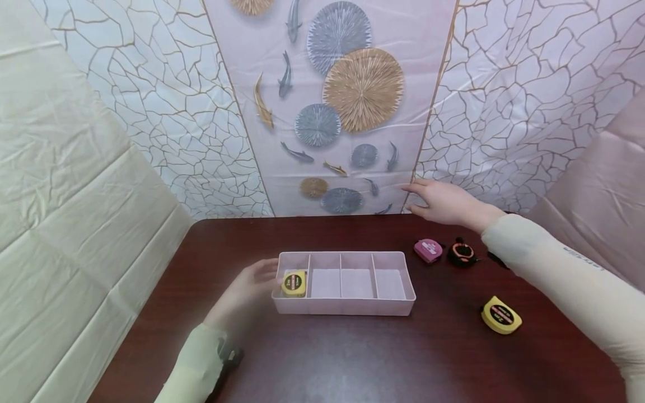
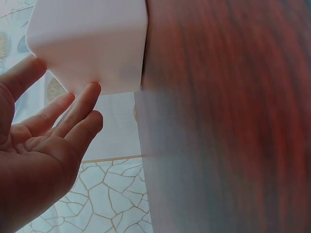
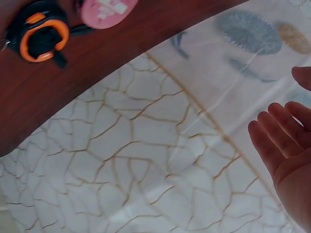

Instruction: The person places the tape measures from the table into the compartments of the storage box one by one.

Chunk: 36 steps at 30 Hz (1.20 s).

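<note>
A pale pink tray (image 1: 342, 306) with several compartments sits on the dark table. In its leftmost compartment lies a yellow tape measure (image 1: 294, 284). My left hand (image 1: 250, 288) is at the tray's left end; in the left wrist view its loosely extended fingers (image 2: 85, 109) touch or nearly touch the end wall (image 2: 97, 63). My right hand (image 1: 448, 204) hovers near the table's back edge with nothing in it, fingers extended. Nearest to it are a pink tape measure (image 1: 429, 250) and a black and orange tape measure (image 1: 461, 253).
Another yellow tape measure (image 1: 501, 315) lies on the table to the right, nearer the front. Behind the table (image 1: 332, 358) hangs a patterned cloth (image 1: 211, 129) with fish and round motifs. Pale cloth walls (image 1: 65, 224) flank the table.
</note>
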{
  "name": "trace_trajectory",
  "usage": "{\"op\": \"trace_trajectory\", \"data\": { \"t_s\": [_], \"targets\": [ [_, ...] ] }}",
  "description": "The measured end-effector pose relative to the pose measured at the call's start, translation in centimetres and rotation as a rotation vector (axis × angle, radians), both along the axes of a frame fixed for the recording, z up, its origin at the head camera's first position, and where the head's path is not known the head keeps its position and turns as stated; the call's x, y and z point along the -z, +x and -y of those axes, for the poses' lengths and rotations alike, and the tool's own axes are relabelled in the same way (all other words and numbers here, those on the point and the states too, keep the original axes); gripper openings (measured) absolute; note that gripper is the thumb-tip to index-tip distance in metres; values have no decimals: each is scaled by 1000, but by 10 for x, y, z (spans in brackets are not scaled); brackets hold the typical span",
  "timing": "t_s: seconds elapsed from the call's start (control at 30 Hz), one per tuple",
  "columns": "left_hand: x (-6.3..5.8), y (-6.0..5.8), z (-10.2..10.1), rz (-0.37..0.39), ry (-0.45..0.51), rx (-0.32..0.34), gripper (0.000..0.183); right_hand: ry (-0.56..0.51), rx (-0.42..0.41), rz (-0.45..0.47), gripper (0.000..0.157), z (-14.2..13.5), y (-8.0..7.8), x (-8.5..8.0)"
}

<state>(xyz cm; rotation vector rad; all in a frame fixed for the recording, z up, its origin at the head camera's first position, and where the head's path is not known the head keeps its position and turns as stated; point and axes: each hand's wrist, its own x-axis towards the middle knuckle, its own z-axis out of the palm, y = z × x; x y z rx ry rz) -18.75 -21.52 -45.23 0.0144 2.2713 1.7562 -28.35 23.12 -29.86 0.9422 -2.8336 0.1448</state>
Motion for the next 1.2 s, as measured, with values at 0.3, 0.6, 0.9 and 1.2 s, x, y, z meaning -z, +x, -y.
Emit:
{"op": "trace_trajectory", "data": {
  "t_s": [0.3, 0.6, 0.9, 1.2],
  "targets": [
    [2, -1, 4, -10, -3, 4, 58, 0, 79, 34, 52, -29, 8, 4],
    [7, -4, 6, -25, -2, 25, 58, 0, 153, 79, 55, -62, 16, 9],
    [8, 2, 7, -6, 37, 11, 56, -77, 194, 78, 56, -89, 30, 25],
    [5, -2, 6, -36, -4, 33, 58, -147, 234, 112, 60, -108, 50, 47]
  ]
}}
